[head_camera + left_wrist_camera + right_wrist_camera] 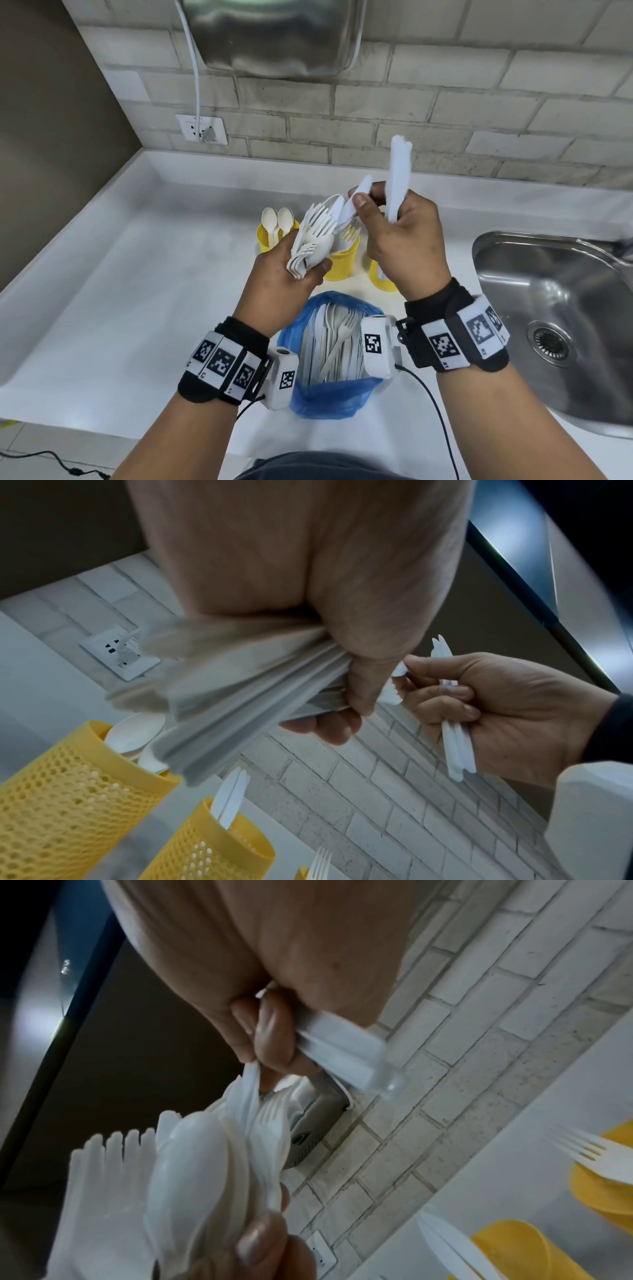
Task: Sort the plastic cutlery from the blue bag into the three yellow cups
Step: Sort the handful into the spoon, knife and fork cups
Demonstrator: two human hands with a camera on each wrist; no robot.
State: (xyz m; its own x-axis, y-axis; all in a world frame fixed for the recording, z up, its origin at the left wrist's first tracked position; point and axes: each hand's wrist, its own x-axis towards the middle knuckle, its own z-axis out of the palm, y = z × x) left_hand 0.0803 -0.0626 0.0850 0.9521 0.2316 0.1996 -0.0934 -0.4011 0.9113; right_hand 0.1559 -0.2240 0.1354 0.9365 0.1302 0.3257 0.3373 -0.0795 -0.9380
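Light, stiff, slick plastic: best pinched at the handles, one piece at a time.

Left hand [287, 270] clamped on a mixed bundle [313, 236] of forks and spoons; right hand [397, 240] gripping several knives [397, 171], thumb and forefinger pinching another piece, probably a knife, out of the bundle.

More cutlery waiting in the blue bag [329, 401], just in front of three yellow cups [342, 263].

Sink [561, 325] to the right, out of the way.

The cutlery [313, 236] is smooth white plastic with a matt look; the yellow cups [65, 802] are perforated plastic mesh. The blue bag [329, 397] is thin, slightly glossy film. The sink [555, 308] is brushed shiny metal, the surface [137, 291] smooth white, the wall bricks [445, 102] rough and matt.
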